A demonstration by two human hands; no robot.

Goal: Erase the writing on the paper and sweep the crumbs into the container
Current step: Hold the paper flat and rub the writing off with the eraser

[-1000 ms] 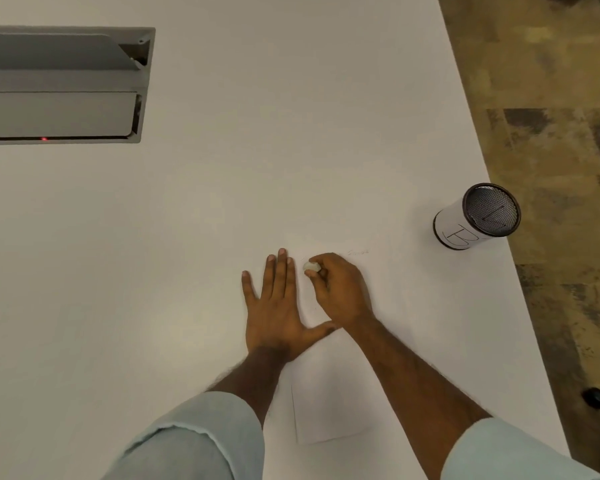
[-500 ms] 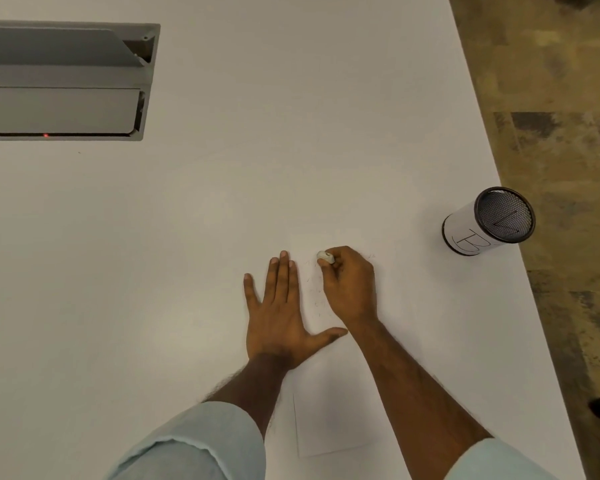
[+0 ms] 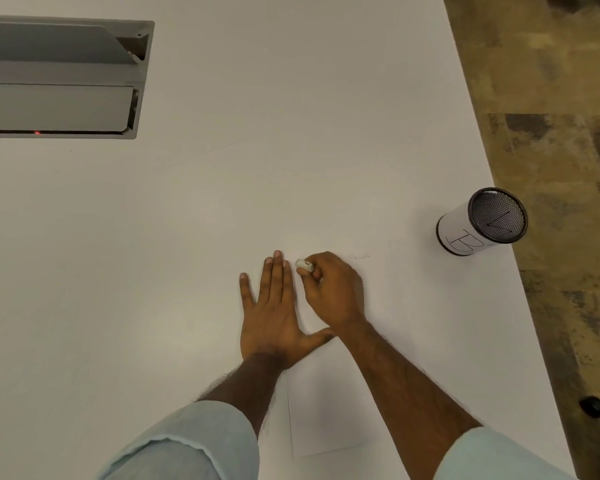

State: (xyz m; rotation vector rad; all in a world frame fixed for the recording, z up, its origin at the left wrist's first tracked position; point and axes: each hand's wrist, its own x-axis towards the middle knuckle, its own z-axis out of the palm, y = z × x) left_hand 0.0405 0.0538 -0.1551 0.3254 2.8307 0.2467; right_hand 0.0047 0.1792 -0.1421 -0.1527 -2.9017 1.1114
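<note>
Paper (image 3: 326, 420) lies flat on the white desk (image 3: 222, 185), close to me, with its near corner showing between my two arms. My left hand (image 3: 274, 317) rests on it with straight, flat fingers and holds nothing. My right hand (image 3: 333, 292) is just beside it, fingers curled, pinching a small white eraser (image 3: 304, 265) low over the sheet. A faint gray word (image 3: 359, 257) sits just right of that hand. I think I should rub there with short, soft strokes and press the sheet down so it cannot slide or crease. I cannot see any crumbs; they are too small. Farther right, near the desk edge, stands the container (image 3: 482, 223). I count one paper, one eraser, one faint word, one container and two hands.
</note>
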